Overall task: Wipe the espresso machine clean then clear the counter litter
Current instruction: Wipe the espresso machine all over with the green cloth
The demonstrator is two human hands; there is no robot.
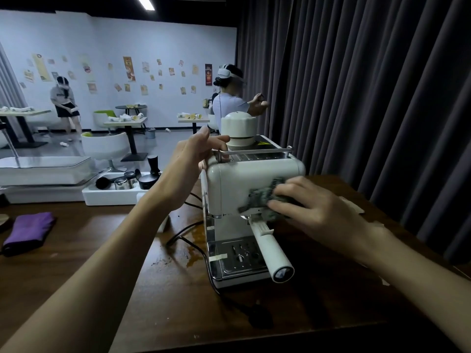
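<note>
Near the bench's far right corner stands the cream espresso machine (244, 184), portafilter handle (274, 250) sticking out toward the near edge. Right hand (318, 207) presses a grey-green cloth (265, 200) flat against the machine's front panel, fingers spread over it, cloth blurred. Left hand (196, 154) curls around the machine's top left corner by the chrome rail (254, 151), steadying it. Black power cord (198, 248) trails over the bench (102, 250) past a wet brown spill (193, 240). Purple cloth (28, 231) lies at the left edge. White tray (112, 194) of coffee tools sits at the far edge.
</note>
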